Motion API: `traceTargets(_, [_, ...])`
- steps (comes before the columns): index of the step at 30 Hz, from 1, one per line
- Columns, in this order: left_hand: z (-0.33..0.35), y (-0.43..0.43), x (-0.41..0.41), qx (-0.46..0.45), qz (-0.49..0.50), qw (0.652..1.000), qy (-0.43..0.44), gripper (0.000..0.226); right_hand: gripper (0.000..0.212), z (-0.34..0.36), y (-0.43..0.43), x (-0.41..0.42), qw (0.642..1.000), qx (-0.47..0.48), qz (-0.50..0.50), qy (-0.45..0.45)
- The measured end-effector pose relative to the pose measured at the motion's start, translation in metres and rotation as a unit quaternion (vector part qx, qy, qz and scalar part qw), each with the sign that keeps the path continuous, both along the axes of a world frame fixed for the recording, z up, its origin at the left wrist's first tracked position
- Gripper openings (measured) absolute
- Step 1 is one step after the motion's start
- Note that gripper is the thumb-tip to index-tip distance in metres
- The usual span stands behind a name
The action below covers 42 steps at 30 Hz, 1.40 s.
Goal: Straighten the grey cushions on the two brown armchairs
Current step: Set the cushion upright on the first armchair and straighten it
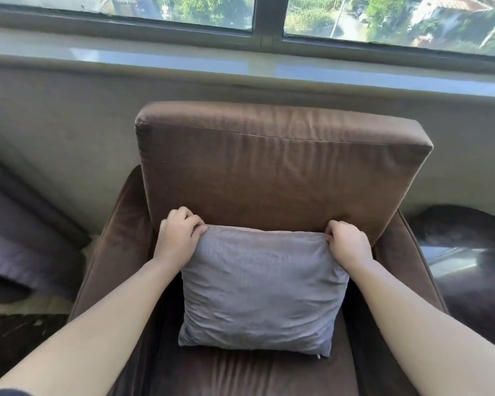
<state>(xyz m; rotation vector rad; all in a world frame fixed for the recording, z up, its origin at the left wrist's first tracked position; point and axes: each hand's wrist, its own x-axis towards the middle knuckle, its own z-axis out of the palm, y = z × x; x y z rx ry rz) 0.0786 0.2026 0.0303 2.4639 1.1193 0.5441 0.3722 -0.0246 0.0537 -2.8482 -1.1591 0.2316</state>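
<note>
Brown armchair (pixel 283 172) upholstered in a matt, velvety cloth with a short nap, faintly rippled across the back cushion and darker along the armrests and seat; grey cushion (pixel 262 290) in a thin woven cloth with a slight sheen, finely creased over its whole face, its two top corners bunched where the left hand (pixel 180 238) and right hand (pixel 347 244) pinch it. Window sill (pixel 183 60) smooth and glossy, reflecting daylight; wall (pixel 69 110) below it matt, plaster-like and slightly mottled; window frame (pixel 266 21) dark, smooth and metallic-looking around clear glass
</note>
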Motion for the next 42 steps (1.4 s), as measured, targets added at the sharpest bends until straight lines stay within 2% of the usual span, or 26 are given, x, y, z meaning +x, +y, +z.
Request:
traceTargets(3, [-0.019, -0.016, -0.022, -0.039, 0.135, 0.979, -0.146, 0.024, 0.027, 0.002, 0.025, -0.029, 0.998, 0.030, 0.033, 0.038])
traceTargets(6, [-0.050, -0.041, -0.050, -0.172, 0.250, 0.924, -0.232, 0.027, 0.023, 0.005, 0.066, -0.077, 0.982, 0.054, 0.155, 0.089])
traceTargets(10, [-0.112, -0.082, -0.088, -0.329, 0.289, 0.877, -0.198, 0.021, 0.029, 0.001, 0.132, -0.146, 0.952, 0.063, 0.275, 0.114])
traceTargets(13, [-0.151, -0.107, -0.109, -0.428, 0.302, 0.835, -0.169, 0.024, 0.038, -0.005, 0.173, -0.188, 0.941, 0.085, 0.313, 0.102])
traceTargets(17, [-0.195, -0.126, -0.124, -0.546, 0.360, 0.737, -0.171, 0.028, 0.026, -0.018, 0.199, -0.209, 0.952, 0.090, 0.290, 0.049])
traceTargets(20, [-0.219, -0.141, -0.128, -0.618, 0.448, 0.607, -0.218, 0.020, 0.019, -0.028, 0.205, -0.209, 0.959, 0.101, 0.257, 0.061])
traceTargets(21, [-0.226, -0.145, -0.128, -0.622, 0.464, 0.588, -0.227, 0.018, 0.017, -0.030, 0.207, -0.208, 0.961, 0.101, 0.248, 0.067])
traceTargets(22, [-0.233, -0.148, -0.128, -0.622, 0.470, 0.582, -0.231, 0.016, 0.016, -0.031, 0.207, -0.208, 0.963, 0.102, 0.238, 0.072])
traceTargets(24, [-0.243, -0.151, -0.128, -0.608, 0.469, 0.600, -0.222, 0.014, 0.014, -0.032, 0.210, -0.208, 0.965, 0.106, 0.226, 0.077])
traceTargets(28, [-0.258, -0.155, -0.128, -0.549, 0.423, 0.703, -0.161, 0.009, 0.016, -0.030, 0.213, -0.207, 0.965, 0.104, 0.224, 0.093])
traceTargets(29, [-0.260, -0.155, -0.128, -0.538, 0.414, 0.719, -0.149, 0.006, 0.015, -0.029, 0.213, -0.206, 0.964, 0.101, 0.225, 0.097])
traceTargets(35, [-0.260, -0.164, -0.135, -0.494, 0.380, 0.778, -0.081, 0.020, 0.011, -0.025, 0.220, -0.191, 0.958, 0.133, 0.179, 0.179])
traceTargets(38, [-0.259, -0.182, -0.145, -0.492, 0.392, 0.775, -0.063, 0.019, 0.011, -0.025, 0.223, -0.186, 0.955, 0.144, 0.164, 0.200])
traceTargets(42, [-0.257, -0.196, -0.153, -0.510, 0.407, 0.756, -0.056, 0.003, 0.012, -0.028, 0.226, -0.186, 0.951, 0.163, 0.150, 0.216])
